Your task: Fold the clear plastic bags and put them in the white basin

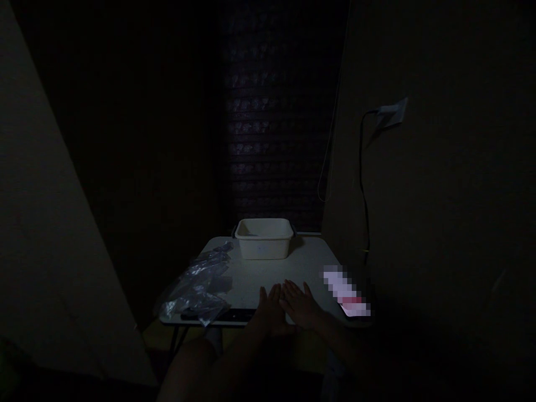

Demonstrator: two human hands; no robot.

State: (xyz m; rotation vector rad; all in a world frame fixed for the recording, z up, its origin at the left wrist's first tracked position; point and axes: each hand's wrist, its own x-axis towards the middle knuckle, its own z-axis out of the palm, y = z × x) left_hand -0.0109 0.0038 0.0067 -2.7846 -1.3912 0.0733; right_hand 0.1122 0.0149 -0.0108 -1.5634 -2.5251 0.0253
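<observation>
In dim light, my left hand [271,312] and my right hand [300,304] are side by side over the front edge of a small pale table [259,279]. Their fingers point forward, stretched out with thumbs apart, and the fingertips meet or nearly meet. Neither hand holds anything visible. A crumpled clear plastic bag [201,279] lies on the left side of the table. Near the front edge, left of my hands, is a long dark object [237,315], partly under the plastic. A pale rectangular tub [264,248] with dark handles stands at the back.
A lit, pixelated screen [345,290] lies at the table's right edge. On the right wall, a plug in a socket [393,113] has a black cable [362,173] hanging down. Behind the table hangs a dark ridged blind [259,128]; a pale wall edge [62,195] is at left.
</observation>
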